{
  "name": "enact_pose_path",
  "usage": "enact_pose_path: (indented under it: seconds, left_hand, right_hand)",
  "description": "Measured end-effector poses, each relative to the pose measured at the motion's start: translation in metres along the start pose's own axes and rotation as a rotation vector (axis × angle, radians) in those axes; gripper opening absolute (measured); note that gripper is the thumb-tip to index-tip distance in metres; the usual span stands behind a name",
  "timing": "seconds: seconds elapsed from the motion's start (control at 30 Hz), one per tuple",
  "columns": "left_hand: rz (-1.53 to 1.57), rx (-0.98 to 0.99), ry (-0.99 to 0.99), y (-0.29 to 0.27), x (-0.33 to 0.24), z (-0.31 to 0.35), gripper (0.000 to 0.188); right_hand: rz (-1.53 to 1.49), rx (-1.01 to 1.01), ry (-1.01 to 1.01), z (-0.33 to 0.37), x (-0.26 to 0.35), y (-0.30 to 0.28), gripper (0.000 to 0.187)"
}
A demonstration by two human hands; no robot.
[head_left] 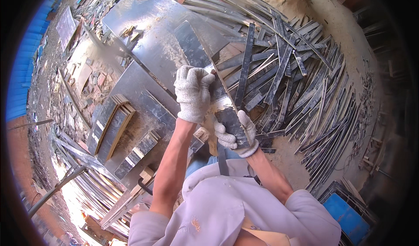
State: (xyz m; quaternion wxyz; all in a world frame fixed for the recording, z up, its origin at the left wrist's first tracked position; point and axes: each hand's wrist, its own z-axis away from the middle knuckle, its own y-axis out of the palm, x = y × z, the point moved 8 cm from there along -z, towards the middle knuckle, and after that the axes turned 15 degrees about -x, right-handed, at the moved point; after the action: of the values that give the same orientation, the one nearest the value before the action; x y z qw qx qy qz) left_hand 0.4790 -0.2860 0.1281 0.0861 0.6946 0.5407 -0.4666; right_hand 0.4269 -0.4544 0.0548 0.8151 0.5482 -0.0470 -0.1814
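A long dark-faced plank point(190, 43) lies slanted in front of me, its near end toward my body. My right hand point(241, 138), in a pale knitted glove, holds that near end, with the thumb along its right edge and the fingers under the left side. My left hand point(192, 93), gloved the same way, is closed in a fist over the middle of the plank. A small reddish-brown tip and a shiny bit show beside its thumb; what it grips is mostly hidden. Pale dust and light worn patches mark the plank beside the fist.
Beneath the plank is a dusty metal worktop point(152, 25). Stacked plank pieces point(115, 130) and a short dark block point(136, 154) lie on its left side. A big heap of dark strips point(279, 67) covers the ground at right. A blue-topped crate point(347, 217) stands lower right.
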Motion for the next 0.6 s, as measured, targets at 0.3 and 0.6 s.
enact_pose_path:
  seconds: [0.3,0.6]
  left_hand:
    - [0.430,0.016,-0.099,-0.067,-0.039,0.027,0.015]
    - [0.099,-0.376,-0.528,-0.062,0.061,0.021,0.017]
  right_hand:
    - [-0.040,0.052,0.019,0.025,-0.007,0.026,0.069]
    - [0.084,0.056,0.126,0.039,-0.034,0.017,0.074]
